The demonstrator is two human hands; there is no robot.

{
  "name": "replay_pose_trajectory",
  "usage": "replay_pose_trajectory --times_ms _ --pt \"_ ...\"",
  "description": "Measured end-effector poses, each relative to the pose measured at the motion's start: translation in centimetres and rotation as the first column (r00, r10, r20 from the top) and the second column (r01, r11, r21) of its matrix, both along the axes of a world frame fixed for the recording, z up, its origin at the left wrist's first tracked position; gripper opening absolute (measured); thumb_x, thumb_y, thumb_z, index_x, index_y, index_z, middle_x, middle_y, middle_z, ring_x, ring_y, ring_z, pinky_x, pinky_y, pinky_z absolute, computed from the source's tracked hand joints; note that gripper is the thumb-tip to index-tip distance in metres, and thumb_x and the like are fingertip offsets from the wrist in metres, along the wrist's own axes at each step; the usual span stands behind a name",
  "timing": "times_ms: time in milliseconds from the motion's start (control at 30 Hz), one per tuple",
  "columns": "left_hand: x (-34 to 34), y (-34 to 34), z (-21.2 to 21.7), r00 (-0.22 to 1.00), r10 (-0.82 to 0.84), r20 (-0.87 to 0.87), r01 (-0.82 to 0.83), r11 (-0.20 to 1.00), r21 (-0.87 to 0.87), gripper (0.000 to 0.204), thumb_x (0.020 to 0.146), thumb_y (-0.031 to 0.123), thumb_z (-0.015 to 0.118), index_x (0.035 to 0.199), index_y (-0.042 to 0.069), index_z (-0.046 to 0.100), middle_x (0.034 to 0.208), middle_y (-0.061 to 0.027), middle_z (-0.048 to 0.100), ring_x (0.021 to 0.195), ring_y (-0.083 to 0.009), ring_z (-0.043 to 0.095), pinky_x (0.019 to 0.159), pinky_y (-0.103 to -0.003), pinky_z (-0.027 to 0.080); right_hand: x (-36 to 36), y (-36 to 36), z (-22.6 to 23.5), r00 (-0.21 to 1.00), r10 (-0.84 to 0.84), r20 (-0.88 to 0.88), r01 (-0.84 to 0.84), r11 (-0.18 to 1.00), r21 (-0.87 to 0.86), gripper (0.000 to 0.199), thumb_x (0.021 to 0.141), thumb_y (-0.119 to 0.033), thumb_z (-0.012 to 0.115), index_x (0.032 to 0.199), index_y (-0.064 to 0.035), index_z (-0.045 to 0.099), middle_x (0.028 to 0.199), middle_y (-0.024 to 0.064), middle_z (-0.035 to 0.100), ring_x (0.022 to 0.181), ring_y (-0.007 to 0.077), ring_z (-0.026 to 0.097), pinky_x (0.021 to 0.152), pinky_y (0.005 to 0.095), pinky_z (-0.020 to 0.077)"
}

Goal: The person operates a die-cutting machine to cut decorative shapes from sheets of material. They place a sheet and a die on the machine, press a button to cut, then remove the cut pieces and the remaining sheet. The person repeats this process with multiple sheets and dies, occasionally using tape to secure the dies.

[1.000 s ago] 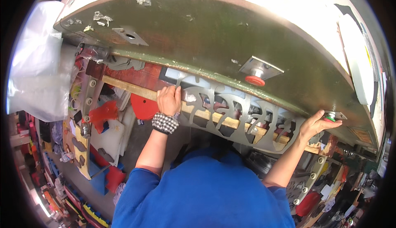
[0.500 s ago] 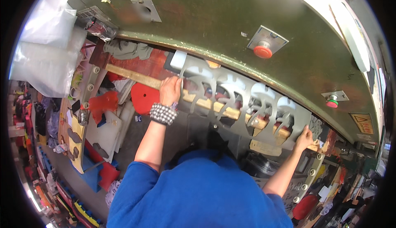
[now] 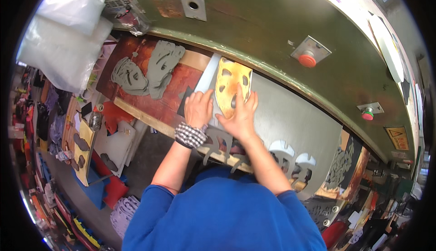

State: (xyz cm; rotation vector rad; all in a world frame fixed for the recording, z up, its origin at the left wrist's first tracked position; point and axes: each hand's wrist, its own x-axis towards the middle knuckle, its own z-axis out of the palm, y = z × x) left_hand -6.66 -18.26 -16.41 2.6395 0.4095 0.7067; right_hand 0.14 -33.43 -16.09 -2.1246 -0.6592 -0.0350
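Observation:
A yellow mask-shaped cutting die with several holes lies on a grey foam sheet, near the sheet's left end. My right hand spans the die's narrow near end, its thumb on the left side and its fingers along the right. To the left of the die, my left hand rests with fingers stretched out at the edge of the sheet. Curved cut-outs run along the sheet's near side. A pale strip shows beside the die. My forearms partly cover the sheet's near edge.
Two grey cut foam pieces lie on the red-brown board at left. A green machine beam spans the far side, with a red button and a green button. Grey scraps lie at right.
The foam sheet, held by both ends before, now lies flat. My right hand has moved left from its right end to the die, now on the sheet. The grey pieces have come into view.

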Motion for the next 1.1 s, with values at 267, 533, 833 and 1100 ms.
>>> replay_pose_trajectory --times_ms 267,533,833,1100 --pt "-6.3 -1.2 0.7 0.991 -0.011 -0.136 0.006 0.999 -0.039 0.024 0.086 0.019 0.064 0.108 0.011 0.067 0.082 -0.0066 0.060 0.083 -0.0250 0.058 0.073 -0.038 0.042 -5.2 -3.4 2.2 0.884 0.158 -0.441 0.081 0.876 0.476 0.103 0.067 -0.001 0.079 0.149 -0.0084 0.019 0.140 0.0240 0.038 0.132 0.0358 0.039 0.108 0.0423 0.0355" --pt "-0.4 -5.7 2.8 0.997 -0.059 0.048 0.074 0.573 -0.816 0.023 0.097 0.022 0.050 0.092 0.001 0.060 0.074 -0.0174 0.061 0.071 -0.0373 0.060 0.066 -0.044 0.047 -6.2 -6.6 2.5 0.690 0.421 -0.589 0.265 0.610 0.747 0.107 0.070 0.009 0.074 0.153 -0.0100 0.008 0.137 0.0200 0.046 0.123 0.0266 0.051 0.102 0.0362 0.0427" --pt "-3.4 -1.4 0.3 0.986 0.043 -0.164 -0.048 0.998 -0.027 0.024 0.090 0.021 0.059 0.072 0.005 0.057 0.071 -0.0154 0.063 0.067 -0.0339 0.061 0.068 -0.045 0.047 -4.5 -10.0 3.0 0.663 0.492 -0.564 0.417 0.383 0.824 0.092 0.073 0.003 0.068 0.150 -0.0063 0.019 0.130 0.0259 0.051 0.119 0.0284 0.054 0.101 0.0344 0.0431" --pt "-4.1 -1.0 -1.0 1.000 -0.018 0.002 0.018 0.989 -0.150 0.050 0.083 0.015 0.070 0.127 0.000 0.052 0.075 -0.0118 0.058 0.075 -0.0307 0.057 0.073 -0.041 0.045 -5.7 -13.1 3.7 0.851 0.172 -0.496 0.233 0.723 0.650 0.097 0.066 0.011 0.075 0.146 -0.0077 0.023 0.135 0.0177 0.047 0.124 0.0268 0.050 0.100 0.0354 0.0455"
